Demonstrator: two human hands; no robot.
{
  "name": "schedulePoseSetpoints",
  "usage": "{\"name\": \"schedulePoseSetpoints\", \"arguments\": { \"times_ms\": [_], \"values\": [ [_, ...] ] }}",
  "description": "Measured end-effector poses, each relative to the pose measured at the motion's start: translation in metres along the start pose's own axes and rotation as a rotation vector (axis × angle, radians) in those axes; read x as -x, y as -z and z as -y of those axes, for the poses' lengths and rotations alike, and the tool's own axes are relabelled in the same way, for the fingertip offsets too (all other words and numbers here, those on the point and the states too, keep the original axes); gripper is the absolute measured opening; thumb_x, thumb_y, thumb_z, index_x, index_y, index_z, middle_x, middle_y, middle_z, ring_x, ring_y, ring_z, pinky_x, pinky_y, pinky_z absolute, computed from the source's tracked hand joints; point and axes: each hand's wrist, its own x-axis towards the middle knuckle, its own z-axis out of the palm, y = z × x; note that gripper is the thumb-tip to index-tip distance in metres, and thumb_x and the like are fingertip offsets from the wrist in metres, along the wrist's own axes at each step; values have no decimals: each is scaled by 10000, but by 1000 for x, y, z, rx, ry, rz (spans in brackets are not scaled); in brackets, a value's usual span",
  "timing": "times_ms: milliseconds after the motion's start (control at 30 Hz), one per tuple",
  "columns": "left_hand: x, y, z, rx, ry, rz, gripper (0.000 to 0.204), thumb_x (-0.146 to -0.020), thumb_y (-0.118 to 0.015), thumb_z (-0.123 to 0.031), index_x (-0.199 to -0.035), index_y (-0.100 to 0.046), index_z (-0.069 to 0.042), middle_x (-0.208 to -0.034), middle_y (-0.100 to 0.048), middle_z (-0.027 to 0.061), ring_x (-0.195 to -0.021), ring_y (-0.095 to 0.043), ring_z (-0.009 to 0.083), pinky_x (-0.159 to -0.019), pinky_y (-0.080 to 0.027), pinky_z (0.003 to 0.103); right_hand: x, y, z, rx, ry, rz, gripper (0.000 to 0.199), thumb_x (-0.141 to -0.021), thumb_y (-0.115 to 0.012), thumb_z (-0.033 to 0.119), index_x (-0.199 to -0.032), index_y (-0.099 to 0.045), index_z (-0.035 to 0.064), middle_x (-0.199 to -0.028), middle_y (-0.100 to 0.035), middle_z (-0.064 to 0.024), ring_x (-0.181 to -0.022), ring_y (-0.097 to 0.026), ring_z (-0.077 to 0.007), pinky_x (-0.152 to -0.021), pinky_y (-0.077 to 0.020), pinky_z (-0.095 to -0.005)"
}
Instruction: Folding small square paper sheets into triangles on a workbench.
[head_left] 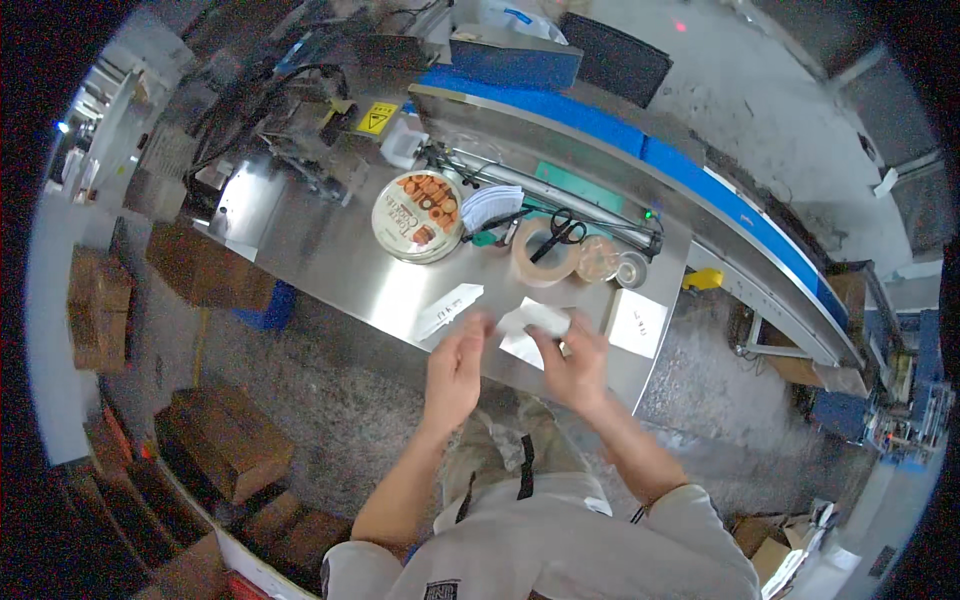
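Note:
My right hand (577,362) is closed, pinching a folded white slip of paper (541,317) between thumb and fingers above the front of a metal table. Beneath that slip, another white sheet (522,347) lies on the tabletop. My left hand (457,372) hovers at the table's front edge, a short way left of the held paper. Its fingertips are smeared by motion, and nothing shows in it. A white paper strip with handwriting (450,309) lies just beyond the left hand. To the right of my right hand rests a white paper stack with writing (637,322).
Farther back on the metal table (330,270) stand a round cookie tin (418,217), a face mask (492,207), tape rolls (598,258) and black-handled scissors (567,228). A metal rail with blue edging (640,145) runs behind. Cardboard boxes (222,440) stand on the floor at left.

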Motion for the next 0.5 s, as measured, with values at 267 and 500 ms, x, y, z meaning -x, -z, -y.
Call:
{"name": "schedulePoseSetpoints", "arguments": {
  "times_ms": [267,500],
  "values": [
    [-7,19,9,325,400,334,240,-985,-591,-260,-963,-691,-43,-807,-650,7,-748,-564,57,-686,-424,206,6,4,-3,229,543,93,279,-682,-692,-49,-931,-696,74,-919,-645,-65,-783,-639,-236,-611,-520,-341],
    [-7,31,23,81,222,236,240,-947,-660,-210,-932,-687,29,-745,-610,-45,-679,-496,36,-584,-400,229,-2,7,-26,-416,-531,387,303,-856,-712,88,-1141,-632,20,-1033,-660,-75,-966,-632,-170,-794,-513,-304]
  ]
}}
